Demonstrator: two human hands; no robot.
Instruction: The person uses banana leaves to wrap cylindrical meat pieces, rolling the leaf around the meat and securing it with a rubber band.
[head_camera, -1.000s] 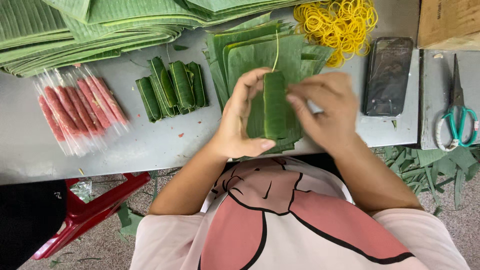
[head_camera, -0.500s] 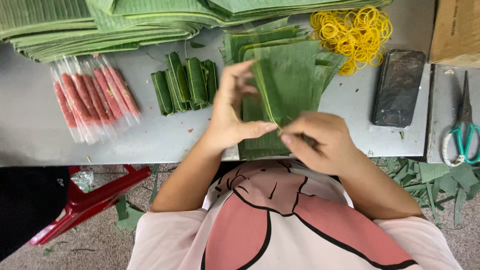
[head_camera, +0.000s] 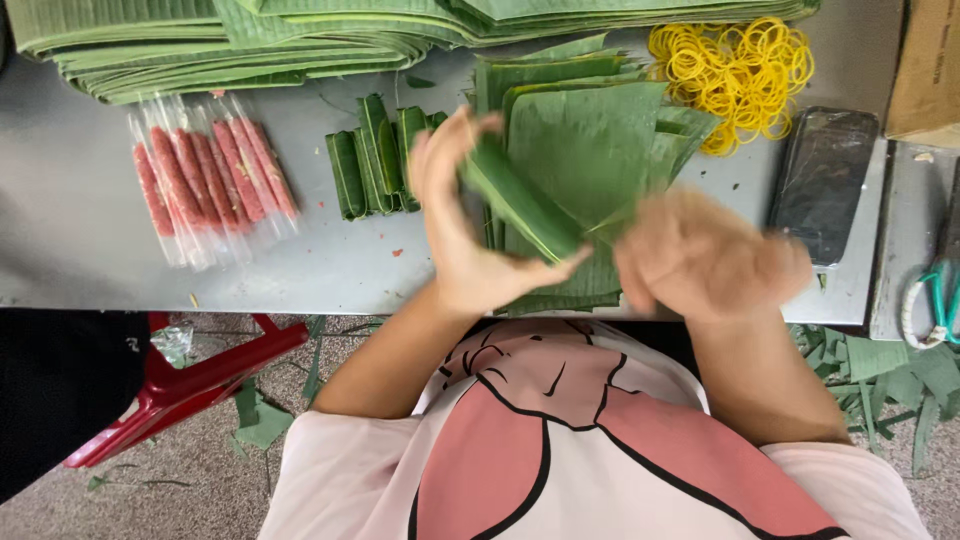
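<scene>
My left hand (head_camera: 455, 225) grips a long roll wrapped in green banana leaf (head_camera: 520, 205), held slanted above the table's front edge. My right hand (head_camera: 705, 255) is blurred with motion at the roll's lower right end, fingers curled; whether it touches the roll I cannot tell. Under both hands lies a pile of cut leaf sheets (head_camera: 590, 130). Left of the pile, several finished leaf rolls (head_camera: 375, 160) lie side by side. Further left are several pink sausage sticks in clear wrappers (head_camera: 205, 180).
A heap of yellow rubber bands (head_camera: 740, 70) and a dark phone (head_camera: 825, 180) lie to the right on the grey table (head_camera: 70, 230). Scissors with teal handles (head_camera: 935, 295) sit at the far right. Stacked long leaves (head_camera: 200, 35) line the back. A red stool (head_camera: 190, 385) stands below.
The wrapped roll has turned from upright to slanted in my left hand. My right hand has swung out to the right of the roll's end and is moving fast.
</scene>
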